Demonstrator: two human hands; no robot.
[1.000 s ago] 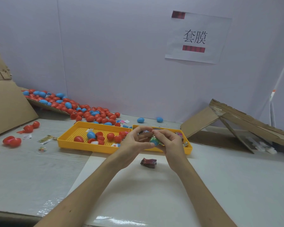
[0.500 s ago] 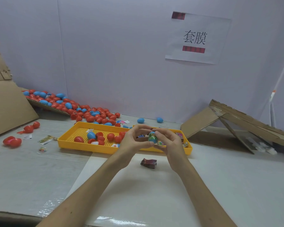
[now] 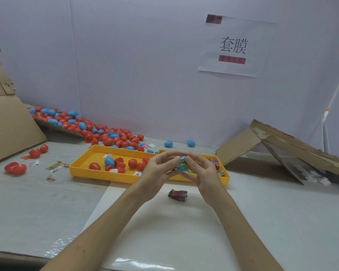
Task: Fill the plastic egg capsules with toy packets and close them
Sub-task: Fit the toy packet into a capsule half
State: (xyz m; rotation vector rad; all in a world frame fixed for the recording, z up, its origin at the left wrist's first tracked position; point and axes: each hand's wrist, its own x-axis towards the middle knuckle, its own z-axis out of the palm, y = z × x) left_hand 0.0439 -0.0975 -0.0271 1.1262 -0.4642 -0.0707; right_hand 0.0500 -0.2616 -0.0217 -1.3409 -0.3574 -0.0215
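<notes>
A table (image 3: 37,212) is carrying everything, with cardboard (image 3: 282,151) leaning at its right and a pile (image 3: 106,137) of red and blue eggs spilling along the wall at the left. Two yellow trays are sitting side by side: the left tray (image 3: 80,169) is holding loose eggs, the right tray (image 3: 226,178) packets. Over the right tray, the left hand (image 3: 156,173) and right hand (image 3: 203,177) are meeting. Their curled fingers are pinching one blue egg (image 3: 183,157) from both sides, with a green packet (image 3: 183,164) showing between its halves. A dark red packet (image 3: 178,195) is lying on the table just below the hands.
</notes>
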